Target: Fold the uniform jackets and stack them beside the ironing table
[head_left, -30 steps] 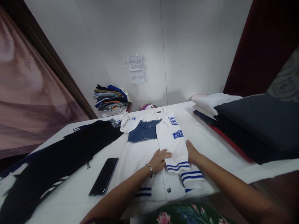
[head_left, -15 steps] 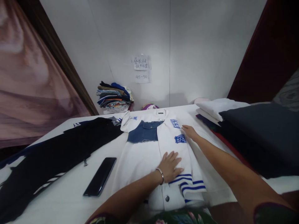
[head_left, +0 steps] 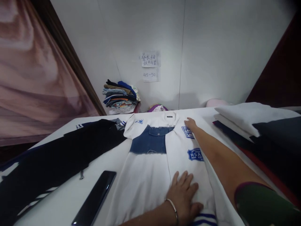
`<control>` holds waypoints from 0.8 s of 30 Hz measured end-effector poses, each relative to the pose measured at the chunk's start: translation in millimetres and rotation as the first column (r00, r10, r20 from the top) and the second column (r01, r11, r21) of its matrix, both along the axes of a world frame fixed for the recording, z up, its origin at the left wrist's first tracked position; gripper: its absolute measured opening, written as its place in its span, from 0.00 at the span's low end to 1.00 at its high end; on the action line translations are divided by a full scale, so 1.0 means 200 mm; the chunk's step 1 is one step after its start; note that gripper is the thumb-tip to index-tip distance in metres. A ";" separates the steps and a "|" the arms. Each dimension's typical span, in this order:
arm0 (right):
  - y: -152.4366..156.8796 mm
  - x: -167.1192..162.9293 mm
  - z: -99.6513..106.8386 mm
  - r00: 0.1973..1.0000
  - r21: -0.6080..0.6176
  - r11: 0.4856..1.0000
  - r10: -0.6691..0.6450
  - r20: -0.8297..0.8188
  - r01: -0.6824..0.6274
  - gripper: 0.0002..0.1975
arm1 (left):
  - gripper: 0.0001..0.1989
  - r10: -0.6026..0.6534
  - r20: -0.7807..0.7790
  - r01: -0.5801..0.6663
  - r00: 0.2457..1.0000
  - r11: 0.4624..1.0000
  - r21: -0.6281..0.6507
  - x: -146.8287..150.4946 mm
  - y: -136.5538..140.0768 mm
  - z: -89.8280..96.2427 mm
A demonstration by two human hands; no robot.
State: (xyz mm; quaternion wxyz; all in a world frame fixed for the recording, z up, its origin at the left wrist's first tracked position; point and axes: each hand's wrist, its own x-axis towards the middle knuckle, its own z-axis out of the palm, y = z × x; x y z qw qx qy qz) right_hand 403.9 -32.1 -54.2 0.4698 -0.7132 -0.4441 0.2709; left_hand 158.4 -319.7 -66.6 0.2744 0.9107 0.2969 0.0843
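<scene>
A white jacket with a dark denim chest panel, blue badges and blue-striped cuffs lies front up on the table, collar at the far end. One sleeve is folded down along its right side. My left hand, wearing a silver bangle, lies flat on that sleeve just above the striped cuff, fingers spread. At the jacket's right shoulder, beside the upper badge, my right hand rests with its fingers stretched out. The jacket's lower hem is out of view.
A black phone lies left of the jacket, beside a dark garment with white stripes. Folded clothes are stacked at the back wall under paper signs. Another pile of folded garments stands on the right.
My right hand has slid up from beside the upper badge to the jacket's shoulder. My left hand stays flat on the sleeve. The view has shifted closer, cutting off the jacket's hem.
</scene>
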 end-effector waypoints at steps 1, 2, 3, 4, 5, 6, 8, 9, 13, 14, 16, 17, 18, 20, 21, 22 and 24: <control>0.04 0.00 -0.01 1.000 0.000 1.000 -0.001 0.018 0.001 0.26 | 0.33 0.002 0.006 -0.002 1.000 1.000 -0.011 0.00 0.00 -0.02; 0.07 0.00 -0.02 0.999 -0.004 1.000 -0.003 0.037 0.003 0.26 | 0.34 0.004 0.008 -0.004 1.000 1.000 -0.019 0.01 0.01 -0.04; 0.10 -0.01 -0.03 0.998 -0.011 1.000 -0.003 0.061 0.004 0.26 | 0.34 0.007 0.006 -0.006 1.000 1.000 -0.022 0.01 0.01 -0.05; 0.12 -0.01 -0.04 0.996 -0.020 1.000 0.002 0.087 0.000 0.26 | 0.35 0.007 0.003 -0.007 1.000 1.000 -0.022 0.02 0.02 -0.07; 0.13 0.00 -0.06 0.993 -0.032 0.999 0.009 0.116 -0.005 0.26 | 0.36 0.008 0.001 -0.008 1.000 1.000 -0.018 0.02 0.02 -0.08; 0.14 0.00 -0.07 0.989 -0.046 0.999 0.016 0.148 -0.010 0.25 | 0.37 0.009 0.003 -0.009 1.000 1.000 -0.007 0.02 0.03 -0.09; 0.15 0.00 -0.10 0.976 -0.073 0.997 0.032 0.214 -0.017 0.25 | 0.37 0.007 0.011 -0.007 1.000 1.000 0.027 0.02 0.03 -0.08; 0.14 0.01 -0.10 0.969 -0.083 0.996 0.040 0.243 -0.020 0.26 | 0.36 0.004 0.019 -0.005 1.000 0.999 0.044 0.01 0.02 -0.07; 0.10 0.02 -0.07 0.941 -0.112 0.993 0.080 0.327 -0.045 0.30 | 0.31 0.007 0.053 -0.009 0.999 0.999 0.052 -0.01 -0.01 -0.01; 0.08 0.03 -0.05 0.934 -0.111 0.992 0.095 0.345 -0.060 0.30 | 0.30 0.022 0.068 -0.024 0.997 0.999 0.040 -0.01 -0.01 0.01; 0.01 0.03 -0.02 0.916 -0.093 0.990 0.133 0.379 -0.105 0.29 | 0.25 0.085 0.113 -0.087 0.990 0.996 0.012 -0.01 0.04 0.04; -0.04 0.03 -0.01 0.906 -0.080 0.988 0.154 0.396 -0.133 0.28 | 0.22 0.132 0.140 -0.134 0.981 0.991 0.000 0.00 0.09 0.07; -0.09 0.02 0.00 0.897 -0.068 0.985 0.172 0.408 -0.158 0.27 | 0.20 0.183 0.164 -0.184 0.969 0.983 -0.008 0.00 0.16 0.09; -0.21 0.00 0.00 0.871 -0.042 0.976 0.208 0.445 -0.212 0.26 | 0.17 0.289 0.186 -0.294 0.939 0.956 0.003 0.02 0.37 0.14; -0.27 -0.02 -0.01 0.851 -0.030 0.969 0.229 0.473 -0.245 0.26 | 0.17 0.336 0.173 -0.344 0.926 0.939 0.021 0.03 0.49 0.17; -0.32 -0.04 -0.02 0.825 -0.025 0.960 0.252 0.506 -0.278 0.25 | 0.18 0.401 0.156 -0.409 0.903 0.912 0.024 0.04 0.62 0.19; -0.41 -0.09 -0.04 0.765 -0.041 0.940 0.299 0.571 -0.338 0.26 | 0.18 0.523 0.102 -0.524 0.846 0.852 -0.018 0.08 0.86 0.21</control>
